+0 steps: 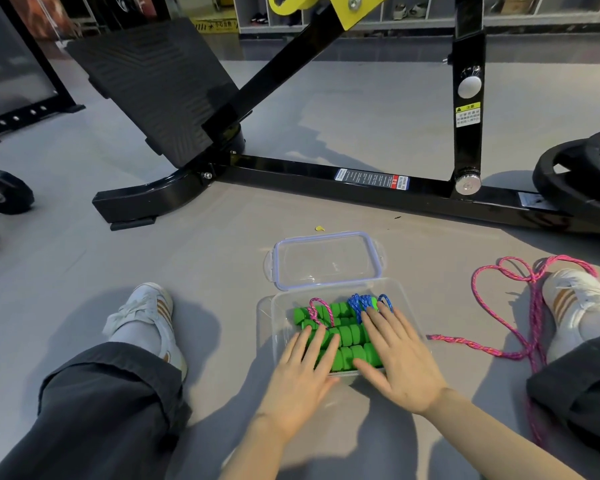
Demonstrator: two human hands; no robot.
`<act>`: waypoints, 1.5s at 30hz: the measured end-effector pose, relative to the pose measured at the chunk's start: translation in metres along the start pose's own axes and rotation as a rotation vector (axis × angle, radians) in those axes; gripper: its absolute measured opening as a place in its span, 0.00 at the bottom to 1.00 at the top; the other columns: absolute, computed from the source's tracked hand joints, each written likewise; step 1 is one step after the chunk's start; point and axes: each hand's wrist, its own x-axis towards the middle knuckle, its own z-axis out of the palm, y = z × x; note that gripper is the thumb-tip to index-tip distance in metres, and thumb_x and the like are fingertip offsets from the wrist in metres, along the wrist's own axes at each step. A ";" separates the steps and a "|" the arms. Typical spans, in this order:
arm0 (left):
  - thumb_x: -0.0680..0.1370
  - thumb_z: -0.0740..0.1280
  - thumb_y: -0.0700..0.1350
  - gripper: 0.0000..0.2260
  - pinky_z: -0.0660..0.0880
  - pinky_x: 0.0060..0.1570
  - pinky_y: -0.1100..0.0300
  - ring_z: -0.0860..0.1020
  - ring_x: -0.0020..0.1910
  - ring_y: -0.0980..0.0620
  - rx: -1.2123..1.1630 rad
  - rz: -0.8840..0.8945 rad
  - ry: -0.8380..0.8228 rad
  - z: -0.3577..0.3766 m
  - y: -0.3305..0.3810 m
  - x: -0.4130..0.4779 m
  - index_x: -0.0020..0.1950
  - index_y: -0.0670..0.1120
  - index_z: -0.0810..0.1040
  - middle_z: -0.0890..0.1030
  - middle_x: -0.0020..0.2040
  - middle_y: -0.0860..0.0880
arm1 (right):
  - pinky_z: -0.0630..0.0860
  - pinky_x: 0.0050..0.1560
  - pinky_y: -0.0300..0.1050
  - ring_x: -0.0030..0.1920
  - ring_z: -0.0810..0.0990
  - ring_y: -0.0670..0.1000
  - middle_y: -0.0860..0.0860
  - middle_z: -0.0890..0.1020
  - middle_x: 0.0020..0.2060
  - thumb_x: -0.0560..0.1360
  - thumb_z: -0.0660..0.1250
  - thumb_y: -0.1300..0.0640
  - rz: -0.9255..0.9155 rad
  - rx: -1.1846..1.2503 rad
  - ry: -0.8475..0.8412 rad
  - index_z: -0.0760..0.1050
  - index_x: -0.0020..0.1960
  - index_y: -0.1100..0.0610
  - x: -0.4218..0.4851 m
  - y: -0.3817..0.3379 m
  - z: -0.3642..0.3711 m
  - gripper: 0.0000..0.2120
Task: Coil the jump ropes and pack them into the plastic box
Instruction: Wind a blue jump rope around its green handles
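left hand: your left hand (pixel 302 372) is flat, fingers straight and slightly spread, pressing down on the green foam handles (pixel 347 336) at the near-left of the box. Nothing gripped.
right hand: your right hand (pixel 399 362) is also flat and released, palm over the right half of the box, fingertips reaching the blue rope (pixel 361 303) at the far-right corner. No grasp.
plastic box: the clear box (pixel 267 327) sits on the grey floor between your legs, uncovered, with several green handles stacked lengthwise inside.
lid: the clear lid (pixel 326 261) with a pale purple rim lies flat on the floor, touching the box's far edge.
blue rope: bunched in the box, with loops poking above the far rim.
pink rope: one small loop (pixel 317 311) sits in the box on top of the handles. The rest (pixel 489 350) runs out past the right side and across the floor, with loose loops beside your right shoe (pixel 575 299). Not coiled.
left shoe: your left shoe (pixel 146 317) is on the floor, well left of the box.
surroundings: black gym machine frame (pixel 326 171) beyond the lid, weight plates (pixel 582 168) far right, dumbbell (pixel 4 192) far left, small yellow scrap (pixel 319 229) just past the lid.
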 end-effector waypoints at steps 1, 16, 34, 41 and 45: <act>0.77 0.52 0.57 0.27 0.66 0.66 0.49 0.76 0.64 0.44 0.014 0.002 0.005 0.001 0.001 0.000 0.71 0.43 0.63 0.76 0.66 0.42 | 0.55 0.71 0.50 0.72 0.62 0.56 0.58 0.65 0.71 0.76 0.53 0.35 -0.006 0.016 0.002 0.64 0.71 0.64 -0.005 -0.001 0.001 0.37; 0.75 0.56 0.52 0.21 0.71 0.62 0.57 0.81 0.55 0.51 -0.102 -0.007 0.041 -0.008 0.007 0.004 0.54 0.44 0.84 0.82 0.56 0.47 | 0.53 0.71 0.48 0.62 0.76 0.58 0.62 0.76 0.62 0.82 0.42 0.44 0.015 -0.057 0.055 0.70 0.65 0.66 -0.013 -0.003 0.013 0.31; 0.81 0.49 0.52 0.21 0.52 0.70 0.54 0.76 0.64 0.45 -0.115 -0.093 0.010 -0.012 0.002 -0.016 0.69 0.41 0.64 0.76 0.65 0.41 | 0.50 0.71 0.51 0.73 0.62 0.55 0.56 0.63 0.71 0.79 0.47 0.44 0.052 -0.127 -0.038 0.58 0.72 0.63 -0.024 -0.006 0.004 0.29; 0.83 0.46 0.51 0.25 0.53 0.69 0.53 0.76 0.64 0.46 -0.133 -0.135 -0.024 -0.014 0.008 -0.015 0.65 0.41 0.77 0.76 0.65 0.42 | 0.51 0.70 0.51 0.72 0.59 0.56 0.59 0.64 0.71 0.77 0.48 0.44 0.121 -0.102 -0.027 0.59 0.72 0.64 -0.028 -0.015 0.014 0.31; 0.78 0.53 0.52 0.24 0.53 0.69 0.53 0.69 0.68 0.46 -0.137 -0.129 -0.013 -0.014 0.008 -0.016 0.67 0.41 0.74 0.74 0.67 0.42 | 0.49 0.71 0.52 0.73 0.56 0.56 0.60 0.64 0.72 0.78 0.48 0.45 0.099 -0.103 0.008 0.60 0.72 0.64 -0.030 -0.011 0.018 0.30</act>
